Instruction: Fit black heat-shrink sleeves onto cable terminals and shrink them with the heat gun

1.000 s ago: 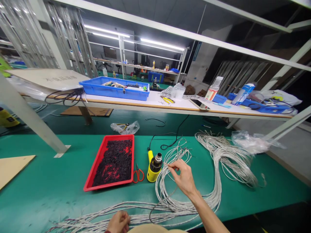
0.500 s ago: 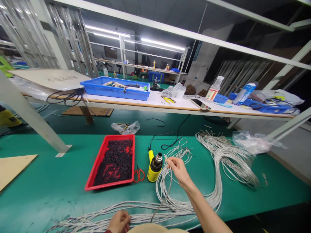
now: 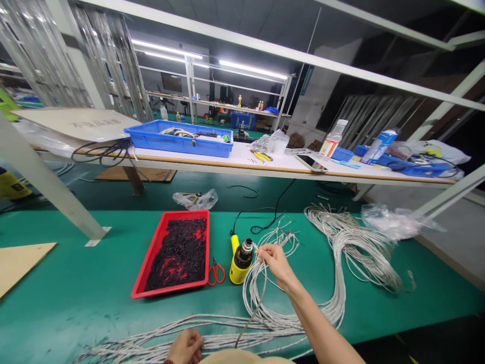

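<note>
At the near edge of the green bench, my left hand rests low on the strands of a bundle of pale cables, fingers curled. I cannot tell whether it grips any of them. The bundle runs across in front of me, with its loose ends to the left, and bends away on the right into a heap.

My right hand is well apart from the left and farther forward, thumb and fingertips pinched together on the end of a grey cable. The cable hangs from the pinch and trails back over the bundle towards me. Its held end is just beside the metal nozzle of a yellow heat gun, which stands with its nozzle upward (whether the two touch, I cannot confirm).

Left of the heat gun lie red-handled scissors, then a red tray holding many small black pieces. Beyond the tray is a clear plastic bag; another bag sits by the heap on the right.

Above the far part of the bench, a shelf carries a blue tray, yellow-handled pliers, a phone and a bottle.
</note>
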`<state>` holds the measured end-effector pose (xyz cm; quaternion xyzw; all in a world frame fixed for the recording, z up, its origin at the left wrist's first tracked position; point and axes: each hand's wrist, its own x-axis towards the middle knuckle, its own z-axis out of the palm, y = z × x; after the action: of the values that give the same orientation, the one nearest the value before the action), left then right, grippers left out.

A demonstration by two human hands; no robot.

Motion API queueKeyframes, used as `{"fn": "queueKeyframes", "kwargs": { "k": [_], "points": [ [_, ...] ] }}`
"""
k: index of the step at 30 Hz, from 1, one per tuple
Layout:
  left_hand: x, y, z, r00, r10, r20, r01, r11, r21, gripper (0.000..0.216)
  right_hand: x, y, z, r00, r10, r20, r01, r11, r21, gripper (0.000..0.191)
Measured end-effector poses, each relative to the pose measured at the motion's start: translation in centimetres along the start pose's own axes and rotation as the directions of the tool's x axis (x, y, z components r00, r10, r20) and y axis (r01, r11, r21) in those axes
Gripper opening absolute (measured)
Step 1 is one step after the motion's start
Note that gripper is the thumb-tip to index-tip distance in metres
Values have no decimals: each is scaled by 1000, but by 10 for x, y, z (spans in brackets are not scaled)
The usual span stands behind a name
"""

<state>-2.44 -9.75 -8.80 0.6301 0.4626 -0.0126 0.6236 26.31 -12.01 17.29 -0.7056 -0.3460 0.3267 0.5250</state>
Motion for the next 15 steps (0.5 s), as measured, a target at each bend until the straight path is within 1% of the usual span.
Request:
{"fn": "queueKeyframes", "kwargs": {
  "k": [7, 15],
  "points": [
    [-3, 3, -1, 1000, 1, -1, -1, 1000, 5, 38, 0, 5, -2, 1000, 12, -19, -12, 1000, 27, 17],
    [-5, 7, -2, 1000, -5, 6, 5, 1000, 18, 39, -6, 2, -8, 1000, 11, -25, -10, 998, 63, 15]
  ]
}}
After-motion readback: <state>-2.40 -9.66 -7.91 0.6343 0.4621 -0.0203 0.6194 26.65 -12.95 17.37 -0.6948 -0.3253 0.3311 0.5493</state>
